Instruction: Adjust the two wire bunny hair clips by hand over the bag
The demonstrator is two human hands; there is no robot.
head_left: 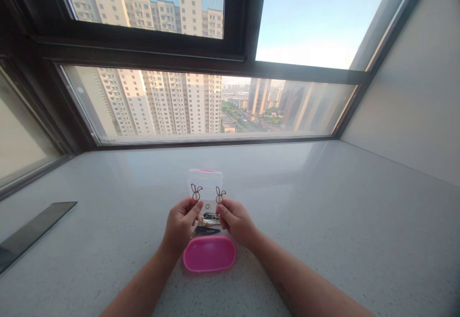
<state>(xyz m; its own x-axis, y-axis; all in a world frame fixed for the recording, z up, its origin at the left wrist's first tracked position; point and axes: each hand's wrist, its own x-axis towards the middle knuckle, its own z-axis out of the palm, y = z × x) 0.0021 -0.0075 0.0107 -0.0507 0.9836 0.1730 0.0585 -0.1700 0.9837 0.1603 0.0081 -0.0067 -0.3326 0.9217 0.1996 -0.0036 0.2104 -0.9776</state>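
1. Currently, my left hand (184,218) pinches the left rabbit-outline trinket (195,191) by its lower edge, the fingers closed, ears up.
2. Likewise, my right hand (236,221) has its fingers closed on the right rabbit-outline trinket (219,193), upright and just apart from the other.
3. Behind both I see a clear zip bag (206,179) with a pink line along its top; whether it lies flat, I cannot tell from up here.
4. Between the hands and the pink oval tray (209,254) sit a dark hair clip (207,230) and other small pieces, partly hidden by fingers.
5. I judge a slip the main risk: the outlines are thin, so a loose pinch could let one twist or drop among the small pieces.
6. Squeezing too hard might bend them.
7. A low wrist could also nudge the tray across the smooth speckled surface (305,202).
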